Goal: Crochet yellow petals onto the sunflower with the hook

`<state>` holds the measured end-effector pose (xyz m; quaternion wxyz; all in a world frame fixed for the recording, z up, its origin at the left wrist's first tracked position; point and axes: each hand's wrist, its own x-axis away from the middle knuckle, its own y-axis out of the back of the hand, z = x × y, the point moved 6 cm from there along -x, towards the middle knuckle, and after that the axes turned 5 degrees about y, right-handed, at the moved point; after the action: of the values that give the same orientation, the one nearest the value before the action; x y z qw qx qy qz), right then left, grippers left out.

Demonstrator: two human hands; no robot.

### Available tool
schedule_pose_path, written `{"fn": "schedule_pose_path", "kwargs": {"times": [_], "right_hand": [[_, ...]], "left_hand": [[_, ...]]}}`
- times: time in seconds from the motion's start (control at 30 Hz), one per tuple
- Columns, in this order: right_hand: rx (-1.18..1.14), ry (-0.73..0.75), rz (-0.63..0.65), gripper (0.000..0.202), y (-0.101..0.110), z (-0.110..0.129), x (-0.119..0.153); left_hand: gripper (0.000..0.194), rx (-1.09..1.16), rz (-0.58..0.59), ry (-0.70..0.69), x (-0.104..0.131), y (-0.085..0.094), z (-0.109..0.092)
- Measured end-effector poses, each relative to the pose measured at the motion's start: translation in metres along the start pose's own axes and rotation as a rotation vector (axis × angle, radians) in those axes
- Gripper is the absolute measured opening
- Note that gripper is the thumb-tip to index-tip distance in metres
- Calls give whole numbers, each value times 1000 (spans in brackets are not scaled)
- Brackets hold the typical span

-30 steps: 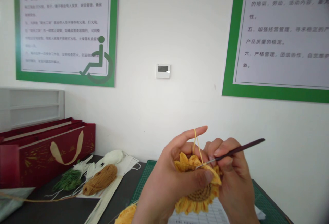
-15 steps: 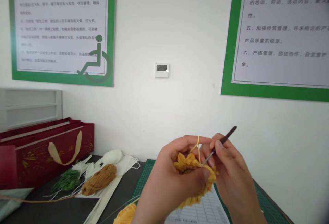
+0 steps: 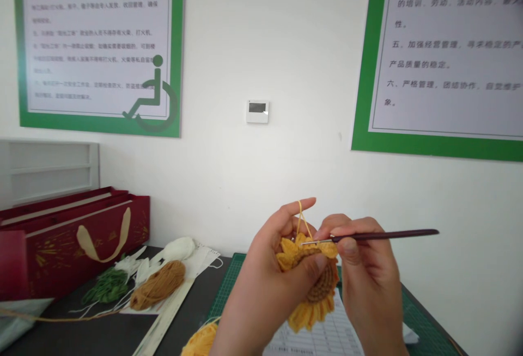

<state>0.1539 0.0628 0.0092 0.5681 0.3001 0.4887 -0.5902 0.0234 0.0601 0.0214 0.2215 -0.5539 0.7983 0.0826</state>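
A round crocheted flower [image 3: 322, 285] with a brown centre and yellow petals is pinched in my left hand [image 3: 269, 274], its thumb across the front. Yellow yarn loops over the raised left index finger and runs down to the flower's top edge. My right hand [image 3: 368, 269] holds a crochet hook [image 3: 384, 235] with a dark handle, nearly level. The metal tip of the hook lies at the yellow stitches along the top, and the right fingertips are beside the petals.
A yellow yarn ball [image 3: 200, 339] lies at the lower left of a green cutting mat [image 3: 229, 282] with a printed sheet [image 3: 330, 329]. Further left are brown yarn [image 3: 159, 285], green yarn [image 3: 107, 285], white yarn [image 3: 180, 248] and a red gift bag [image 3: 90, 241].
The hook has swung from steeply tilted to nearly level, pointing left. The flower has turned so its brown centre shows. My left index finger has lifted away from my right hand.
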Motion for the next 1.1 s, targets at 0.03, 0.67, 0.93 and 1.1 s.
{"fn": "schedule_pose_path", "kwargs": {"times": [0.03, 0.67, 0.93, 1.1], "right_hand": [[-14, -23, -22, 8, 1, -1, 0], [-81, -152, -80, 14, 11, -3, -9], [-34, -28, 19, 11, 15, 8, -12], [23, 61, 99, 10, 19, 11, -15]], "left_hand": [[56, 12, -4, 6, 0, 1, 0], [29, 136, -60, 32, -5, 1, -1], [30, 23, -103, -55, -5, 2, 3], [31, 11, -120, -56, -5, 0, 6]]}}
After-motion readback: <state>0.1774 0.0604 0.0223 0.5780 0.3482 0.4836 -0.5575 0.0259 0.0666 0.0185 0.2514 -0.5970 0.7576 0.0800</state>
